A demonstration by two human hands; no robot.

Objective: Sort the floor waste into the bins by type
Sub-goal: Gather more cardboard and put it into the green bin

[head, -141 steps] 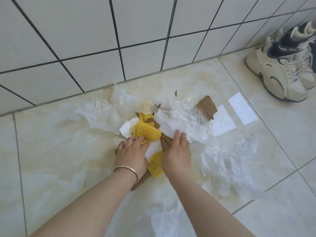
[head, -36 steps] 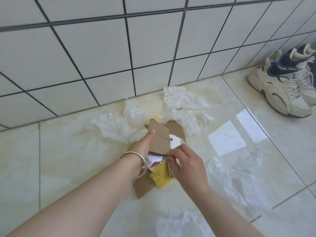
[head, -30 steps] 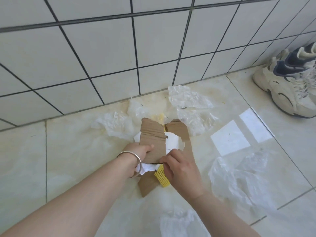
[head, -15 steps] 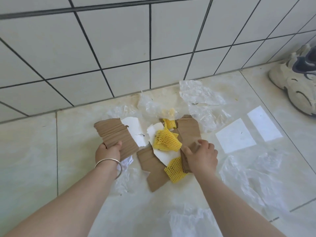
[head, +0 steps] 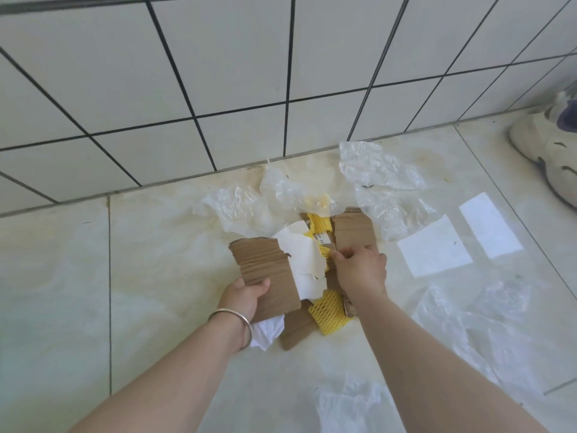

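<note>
A heap of waste lies on the floor by the wall. My left hand [head: 246, 296] grips a torn brown cardboard piece [head: 265, 273] with white paper [head: 304, 260] stuck to it, lifted over the heap. My right hand [head: 359, 270] pinches at the yellow foam netting [head: 324, 253] beside a second cardboard piece [head: 352, 231]. More yellow netting [head: 327, 310] and another cardboard strip [head: 295, 331] lie under my hands. A crumpled white tissue [head: 265, 334] sits below my left wrist.
Clear plastic film lies around the heap: behind it [head: 240, 207], at the back right [head: 374, 167] and at the right front [head: 468, 323]. A pale sneaker [head: 549, 148] stands at the far right. The tiled wall [head: 218, 89] runs close behind.
My left hand has brought its cardboard piece back right, over the heap. My right hand has moved up from the lower cardboard to the yellow netting. The view has shifted left.
</note>
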